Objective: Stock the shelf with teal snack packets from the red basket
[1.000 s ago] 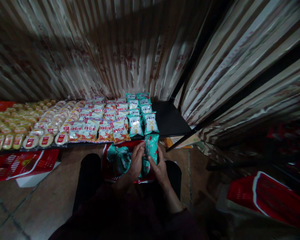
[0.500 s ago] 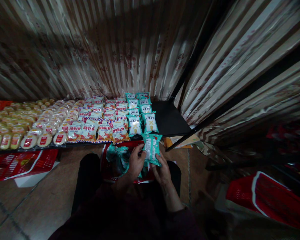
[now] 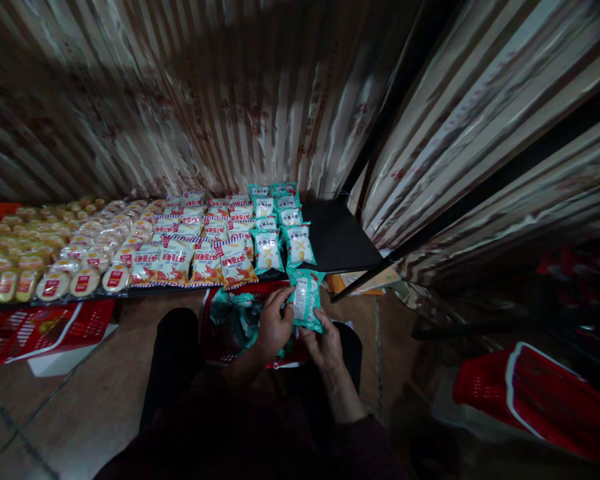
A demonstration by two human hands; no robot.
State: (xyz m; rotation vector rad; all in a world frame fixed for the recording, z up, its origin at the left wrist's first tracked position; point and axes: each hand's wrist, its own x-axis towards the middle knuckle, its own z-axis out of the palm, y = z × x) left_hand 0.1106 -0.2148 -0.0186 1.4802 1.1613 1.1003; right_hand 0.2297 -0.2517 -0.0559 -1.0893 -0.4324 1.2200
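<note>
Between my hands is a teal snack bag (image 3: 306, 299), its back with a white text panel turned up. My right hand (image 3: 325, 343) grips its lower right edge, fingers underneath. My left hand (image 3: 276, 321) has its fingertips on the bag's left side; how firmly it grips is hard to see. Below them, a red basket (image 3: 207, 340) between my knees holds more teal bags (image 3: 237, 317). On the black shelf (image 3: 337, 237) ahead, teal bags (image 3: 268, 252) stand in two columns, beside rows of white-and-orange snack bags (image 3: 175, 259).
Round packaged cakes (image 3: 86, 280) and yellow ones (image 3: 5, 285) fill the shelf's left part. A black metal post (image 3: 410, 243) slants down at the shelf's right end. Red baskets stand under the shelf (image 3: 87, 327) and at the lower right (image 3: 485, 377). Striped curtains (image 3: 260, 100) hang behind.
The teal bag stays between my hands and has tilted slightly. My left fingers have shifted a little along its left side. The shelf goods stand as before.
</note>
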